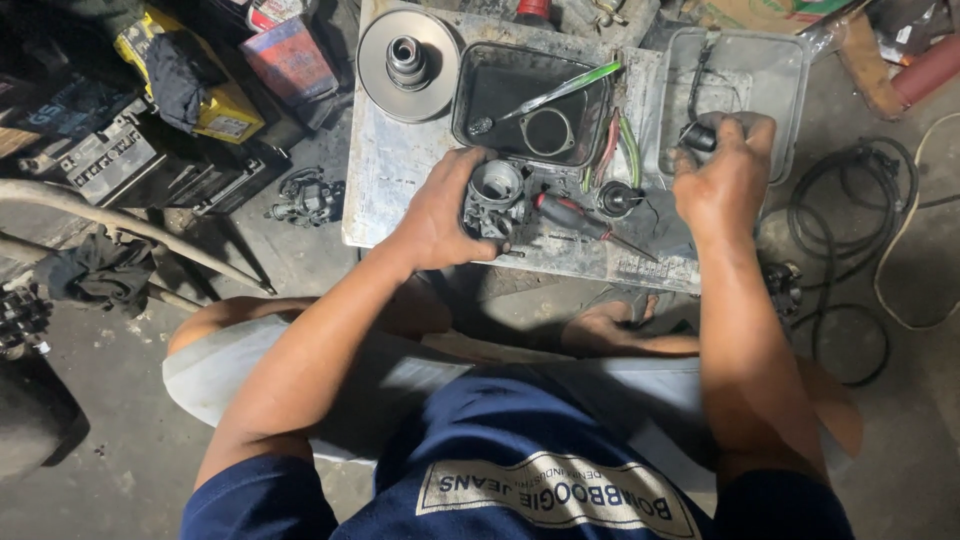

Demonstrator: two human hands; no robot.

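Observation:
My left hand [440, 215] grips a grey metal carburettor body [494, 198], holding it upright on a low metal work surface [395, 160]. My right hand [728, 180] is closed around a small black part [698, 137] at the near edge of a grey plastic tray [790, 70]. Between my hands lie a red-handled screwdriver [575, 215] and a small black round part [617, 198].
A black tray [480, 95] holds a green-handled tool [560, 90] and a ring. A round metal pulley [407, 62] sits at the far left of the surface. Another carburettor [305, 198] lies on the floor at left. Black cables [850, 220] coil at right. Batteries stand far left.

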